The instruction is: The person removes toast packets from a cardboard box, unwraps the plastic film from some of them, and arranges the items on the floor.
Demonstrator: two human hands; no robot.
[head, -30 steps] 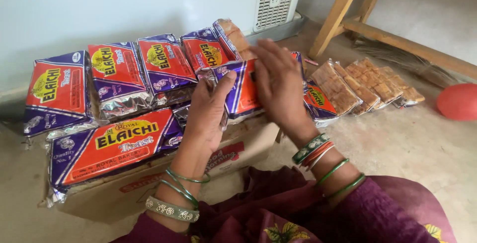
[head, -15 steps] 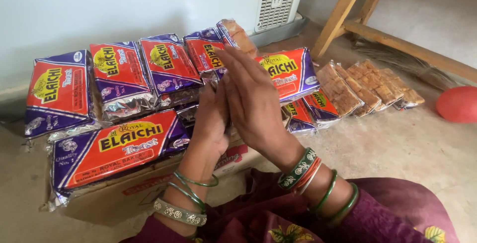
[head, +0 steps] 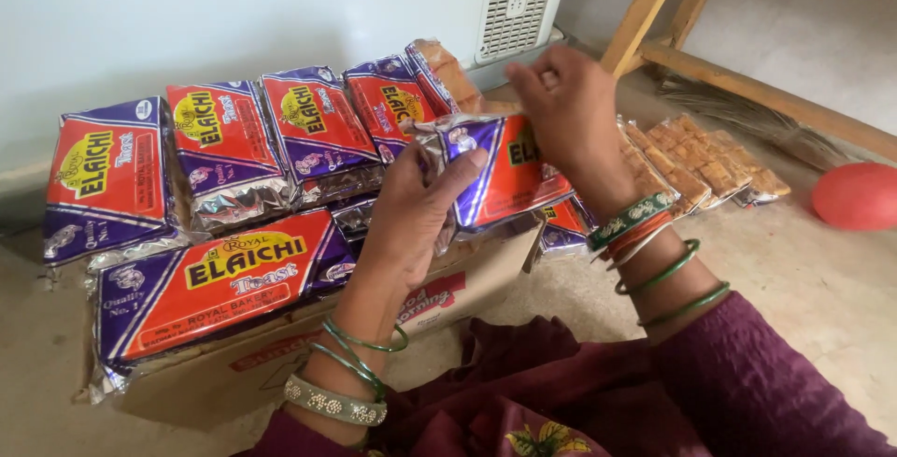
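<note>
Right hand lifted off toast packet; left hand fingers clamped on packet's left end.

Glossy crinkled plastic packet, matt brown cardboard box, rough wooden frame.

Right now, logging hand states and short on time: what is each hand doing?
Left hand: closed on the crimped end of the purple and red packet.
Right hand: closed over the same packet's other end.
</note>
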